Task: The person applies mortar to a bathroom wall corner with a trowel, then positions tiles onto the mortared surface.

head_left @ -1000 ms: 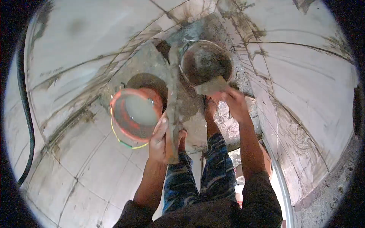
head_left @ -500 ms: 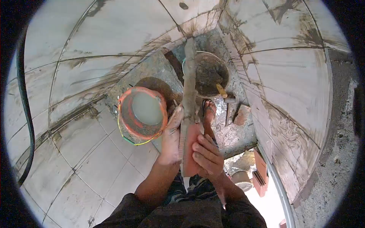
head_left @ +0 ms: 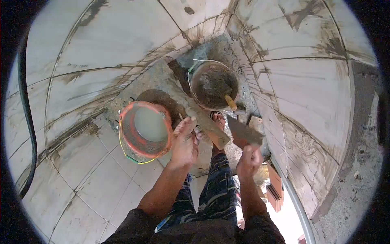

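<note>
My left hand (head_left: 185, 144) is closed at the edge of a long, mortar-coated strip (head_left: 209, 127), which slants from the upper left down towards my legs. To the right, my right hand (head_left: 248, 162) grips the lower edge of a flat, pointed, reddish-brown piece (head_left: 243, 133) with grey mortar on it. Strip and piece are apart. Just left of my left hand stands an orange bucket (head_left: 126, 140) holding cloudy liquid. Beyond the strip is a second bucket (head_left: 213, 85) with dark mortar inside and a yellow-handled tool (head_left: 230, 102) at its rim.
Smeared white tiled walls (head_left: 300, 93) meet in a corner ahead. A black cable (head_left: 27, 118) hangs at the left. Stacked reddish tiles (head_left: 275, 191) stand at the lower right, and a brick piece (head_left: 256, 122) lies near the right wall. My foot (head_left: 218, 120) is below the strip.
My hands have moved apart. The long strip has swung from nearly upright to slanting, and the reddish piece has moved right, away from it, in my right hand.
</note>
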